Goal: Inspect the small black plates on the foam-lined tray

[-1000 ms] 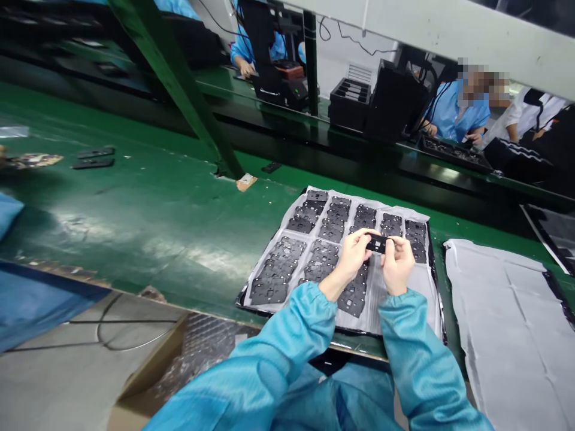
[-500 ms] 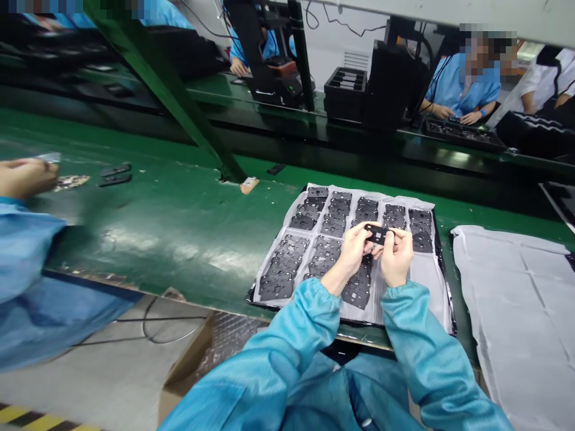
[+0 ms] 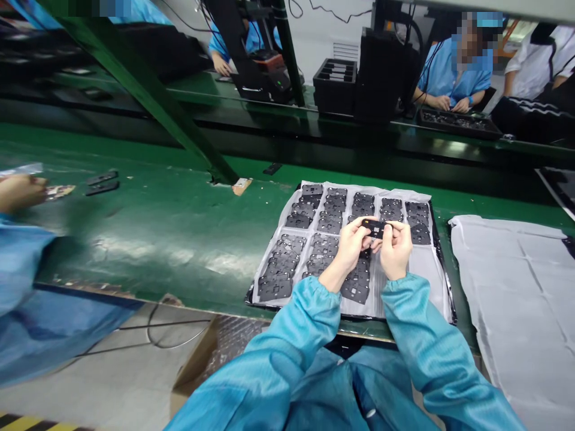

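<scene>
Between them, my left hand [image 3: 353, 242] and my right hand [image 3: 396, 246] grip a small flat black plate with cut-outs [image 3: 376, 229], one at each end. Both hands are closed on it, fingertips pinching its edges. They hold it above a tray lined with white sheeting [image 3: 420, 269]. In the tray's compartments lie overlapping rows of similar black plates [image 3: 281, 257]. My forearms and hands cover some of the plates in the middle compartments. The lower right part of the tray shows bare white lining.
To the right lies another white-lined tray [image 3: 512, 281]. A green post [image 3: 171, 120] slants down to the bench. At the left, a co-worker's hand [image 3: 20, 191] is near two black pieces [image 3: 102, 182]. A cardboard box [image 3: 193, 371] stands below the bench edge.
The view has shifted slightly, so the far bench sits higher and further left. Both hands keep hold of the black plate above the tray, with little change in grip.
</scene>
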`<state>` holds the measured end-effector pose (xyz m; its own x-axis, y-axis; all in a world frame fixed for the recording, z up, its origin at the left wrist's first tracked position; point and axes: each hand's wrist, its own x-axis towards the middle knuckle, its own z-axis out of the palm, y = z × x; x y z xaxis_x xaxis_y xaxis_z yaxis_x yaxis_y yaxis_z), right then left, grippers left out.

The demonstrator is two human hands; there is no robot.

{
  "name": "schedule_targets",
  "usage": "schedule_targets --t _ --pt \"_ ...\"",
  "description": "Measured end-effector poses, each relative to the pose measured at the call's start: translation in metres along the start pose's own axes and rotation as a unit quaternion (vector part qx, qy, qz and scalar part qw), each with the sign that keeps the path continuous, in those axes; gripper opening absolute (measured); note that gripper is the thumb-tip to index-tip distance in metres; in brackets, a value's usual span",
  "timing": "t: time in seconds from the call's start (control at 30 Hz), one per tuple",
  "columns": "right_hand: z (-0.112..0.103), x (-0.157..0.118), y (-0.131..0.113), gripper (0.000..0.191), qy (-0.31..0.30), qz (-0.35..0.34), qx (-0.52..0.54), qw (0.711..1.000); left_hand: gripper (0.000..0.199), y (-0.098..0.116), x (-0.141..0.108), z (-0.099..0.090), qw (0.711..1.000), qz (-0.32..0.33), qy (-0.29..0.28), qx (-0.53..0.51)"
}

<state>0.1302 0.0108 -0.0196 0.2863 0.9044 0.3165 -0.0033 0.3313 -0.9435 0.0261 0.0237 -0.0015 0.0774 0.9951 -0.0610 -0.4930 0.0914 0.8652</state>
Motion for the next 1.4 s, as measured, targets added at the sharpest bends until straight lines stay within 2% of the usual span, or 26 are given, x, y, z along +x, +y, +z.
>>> schedule_targets --t 0.13,0.37,0.57,0.83,0.93,1.1,1.3,1.37,1.4 --pt "-0.001 0.002 -0.004 0.024 -0.007 0.017 0.004 1.0 0.033 -0.001 0.002 -0.004 0.999 0.009 -0.006 0.031" --pt "-0.001 0.005 -0.008 0.029 -0.031 0.066 0.033 0.997 0.044 -0.004 0.003 -0.008 0.995 0.064 -0.009 0.076" --pt "-0.002 0.005 -0.007 0.03 -0.041 0.079 0.034 0.995 0.032 -0.003 0.003 -0.009 0.999 0.036 -0.012 0.033" --pt "0.0 0.006 -0.007 0.033 -0.093 0.077 0.046 0.992 0.027 0.0 0.005 -0.009 0.995 0.049 0.079 0.041" --pt "-0.002 0.007 -0.007 0.033 -0.107 0.075 0.049 0.99 0.025 0.0 0.007 -0.012 0.993 0.059 0.09 0.042" --pt "-0.008 0.01 -0.001 0.024 -0.075 0.078 0.032 0.994 0.026 0.0 0.005 -0.009 0.994 0.066 0.061 0.065" --pt "-0.013 0.017 0.004 0.018 -0.06 0.079 -0.013 0.995 0.024 -0.007 0.004 -0.005 0.99 0.079 0.075 0.085" --pt "-0.027 0.029 0.004 0.017 -0.027 0.072 -0.03 0.997 0.031 -0.008 0.004 -0.005 0.994 0.067 0.044 0.075" --pt "-0.036 0.037 0.005 0.017 0.014 0.066 -0.031 0.997 0.037 -0.007 0.004 -0.006 0.995 0.06 0.027 0.069"
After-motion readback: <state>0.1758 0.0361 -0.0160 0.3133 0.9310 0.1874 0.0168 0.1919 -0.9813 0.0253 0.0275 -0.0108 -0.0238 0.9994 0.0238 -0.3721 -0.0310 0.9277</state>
